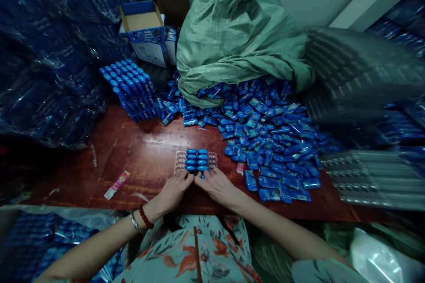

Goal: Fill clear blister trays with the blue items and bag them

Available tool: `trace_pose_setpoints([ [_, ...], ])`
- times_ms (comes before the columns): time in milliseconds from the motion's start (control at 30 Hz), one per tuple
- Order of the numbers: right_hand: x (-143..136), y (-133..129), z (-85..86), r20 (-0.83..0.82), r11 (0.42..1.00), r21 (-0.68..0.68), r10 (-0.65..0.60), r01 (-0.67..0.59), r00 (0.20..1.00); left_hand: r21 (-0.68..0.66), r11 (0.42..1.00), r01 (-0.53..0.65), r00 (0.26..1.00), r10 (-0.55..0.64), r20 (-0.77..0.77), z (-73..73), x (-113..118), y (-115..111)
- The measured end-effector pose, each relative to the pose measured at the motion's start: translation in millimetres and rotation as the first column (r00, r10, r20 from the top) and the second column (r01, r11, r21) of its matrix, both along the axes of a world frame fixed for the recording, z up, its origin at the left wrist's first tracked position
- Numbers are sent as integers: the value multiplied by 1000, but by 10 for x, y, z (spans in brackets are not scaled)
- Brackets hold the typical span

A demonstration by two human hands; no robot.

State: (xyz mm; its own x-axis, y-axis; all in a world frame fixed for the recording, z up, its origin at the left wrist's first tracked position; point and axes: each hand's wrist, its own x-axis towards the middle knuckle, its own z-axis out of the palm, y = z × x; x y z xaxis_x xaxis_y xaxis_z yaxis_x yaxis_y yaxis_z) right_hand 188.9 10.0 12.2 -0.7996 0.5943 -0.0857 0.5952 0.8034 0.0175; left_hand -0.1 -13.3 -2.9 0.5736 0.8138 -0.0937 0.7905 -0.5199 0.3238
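A clear plastic tray (178, 160) with moulded pockets lies on the table in front of me. Two columns of small shiny blue packets (191, 162) sit across its middle, while pockets at both sides hold nothing. My left hand (176, 188) is bent over the tray's near left edge, its fingers pressed together; what is under them is hidden. Close beside it, my right hand (217, 187) curls over the near right part. A bit of a blue packet (202, 177) shows at its fingertips. Both hands hide the tray's near edge.
Loose blue packets (265, 128) spill from a green sack (239, 35). Filled trays stand in a stack (131, 90) at back left, near an open cardboard box (146, 31). Nested clear trays (375, 177) lie right. Wrapped blue bundles (43, 53) rise left. A pink wrapper (117, 185) lies on the table.
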Motion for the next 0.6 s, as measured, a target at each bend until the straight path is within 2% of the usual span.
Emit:
trace_pose_setpoints([
  [133, 102, -69, -154, -134, 994, 90, -46, 59, 990, 35, 999, -27, 987, 32, -155, -8, 140, 37],
  [200, 234, -121, -265, -291, 976, 133, -127, 171, 948, 105, 994, -22, 982, 41, -184, -32, 154, 57],
  [233, 316, -132, -320, -385, 954, 139, -195, 265, 902, 156, 988, -23, 983, 50, -174, -38, 145, 69],
  [267, 406, -127, -371, -471, 915, 126, -284, 382, 835, 215, 976, -30, 987, 63, -149, -35, 127, 82],
  [333, 589, -57, -451, -582, 783, 53, -480, 620, 657, 337, 940, -58, 994, 86, -70, -2, 88, 113],
  [400, 740, 80, -502, -590, 627, -4, -631, 779, 504, 437, 894, -97, 995, 99, 18, 58, 93, 150],
  [433, 792, 162, -520, -570, 574, -7, -675, 819, 469, 470, 876, -109, 994, 93, 58, 88, 130, 171],
  [467, 825, 243, -533, -542, 554, 6, -698, 833, 468, 486, 868, -107, 993, 71, 91, 113, 198, 194],
  [500, 841, 317, -541, -510, 557, 25, -707, 830, 490, 485, 870, -87, 993, 36, 115, 126, 301, 219],
  [600, 827, 441, -530, -413, 626, 42, -699, 778, 585, 409, 912, -17, 993, -34, 117, 79, 783, 323],
])
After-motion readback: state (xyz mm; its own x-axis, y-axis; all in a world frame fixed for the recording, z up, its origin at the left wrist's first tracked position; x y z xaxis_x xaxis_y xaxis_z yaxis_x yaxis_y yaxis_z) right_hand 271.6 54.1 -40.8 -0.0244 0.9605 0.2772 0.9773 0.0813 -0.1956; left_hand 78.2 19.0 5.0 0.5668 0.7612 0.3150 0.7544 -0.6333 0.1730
